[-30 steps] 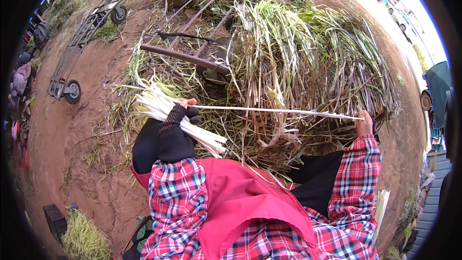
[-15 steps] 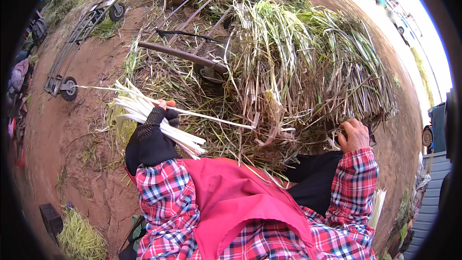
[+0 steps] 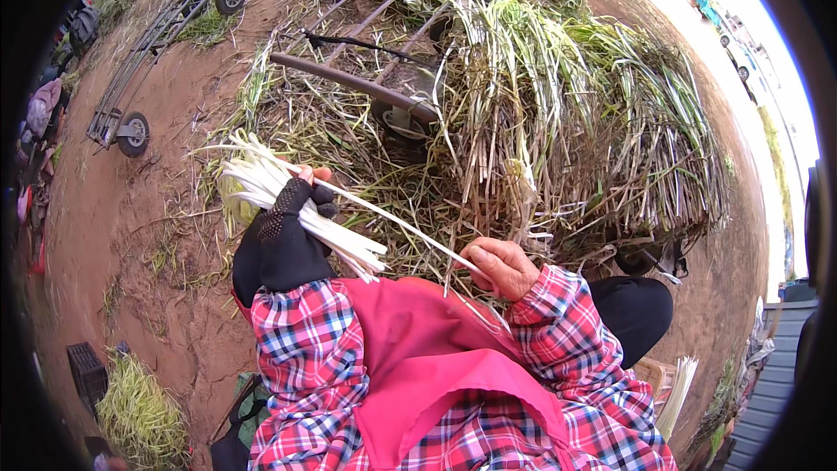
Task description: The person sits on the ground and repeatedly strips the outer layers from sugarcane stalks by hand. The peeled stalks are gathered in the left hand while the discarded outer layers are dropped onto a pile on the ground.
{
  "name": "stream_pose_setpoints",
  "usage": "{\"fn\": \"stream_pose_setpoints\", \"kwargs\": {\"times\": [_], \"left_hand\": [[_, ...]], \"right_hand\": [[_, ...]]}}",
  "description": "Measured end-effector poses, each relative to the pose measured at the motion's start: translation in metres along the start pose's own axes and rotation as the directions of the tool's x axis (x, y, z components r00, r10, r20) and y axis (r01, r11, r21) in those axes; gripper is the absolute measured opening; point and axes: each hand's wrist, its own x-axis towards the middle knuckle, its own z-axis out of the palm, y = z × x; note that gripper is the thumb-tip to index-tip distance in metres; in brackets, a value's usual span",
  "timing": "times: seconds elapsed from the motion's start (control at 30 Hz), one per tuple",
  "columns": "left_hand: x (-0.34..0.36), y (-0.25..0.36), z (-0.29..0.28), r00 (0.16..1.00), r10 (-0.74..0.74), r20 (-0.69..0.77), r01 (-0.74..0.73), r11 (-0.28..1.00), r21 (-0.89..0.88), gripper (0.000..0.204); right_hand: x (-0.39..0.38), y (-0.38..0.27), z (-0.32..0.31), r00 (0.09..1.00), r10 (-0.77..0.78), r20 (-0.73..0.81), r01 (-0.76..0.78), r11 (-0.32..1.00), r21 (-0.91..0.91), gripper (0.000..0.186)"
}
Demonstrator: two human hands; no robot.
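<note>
My left hand (image 3: 284, 231), in a black glove with bare fingertips, is closed around a bundle of white plant stalks (image 3: 349, 242). One longer pale stalk (image 3: 403, 223) runs from that bundle across to my right hand (image 3: 506, 269). My bare right hand pinches this stalk's far end above my lap, with the fingers pressed together. Past both hands a big heap of uncleaned stalks (image 3: 602, 122), green at the top and brown and dry below, hangs over a metal-framed cart (image 3: 353, 85).
Loose leaf litter (image 3: 349, 157) covers the ground around the cart. A second wheeled cart (image 3: 131, 131) stands at the far left. At the lower left sit a black crate (image 3: 87, 371) and a pale green leaf pile (image 3: 144, 410). White stalks (image 3: 678, 397) stand by my right side.
My right hand has moved left from the edge of the heap and now grips the end of the long stalk. My left hand keeps hold of the bundle.
</note>
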Motion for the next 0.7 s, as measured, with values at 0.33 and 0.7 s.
{"fn": "stream_pose_setpoints", "kwargs": {"times": [0.33, 0.7], "left_hand": [[0.002, -0.029, 0.010, 0.981, -0.064, 0.180, 0.066, 0.998, 0.000, 0.029], [-0.004, -0.048, 0.008, 0.946, -0.214, 0.244, 0.221, 0.975, 0.001, 0.021]], "right_hand": [[0.003, 0.004, 0.020, 0.969, 0.017, -0.248, 0.014, 0.992, 0.123, 0.021], [-0.003, 0.005, 0.037, 0.973, -0.138, -0.187, 0.124, 0.989, -0.085, 0.021]]}}
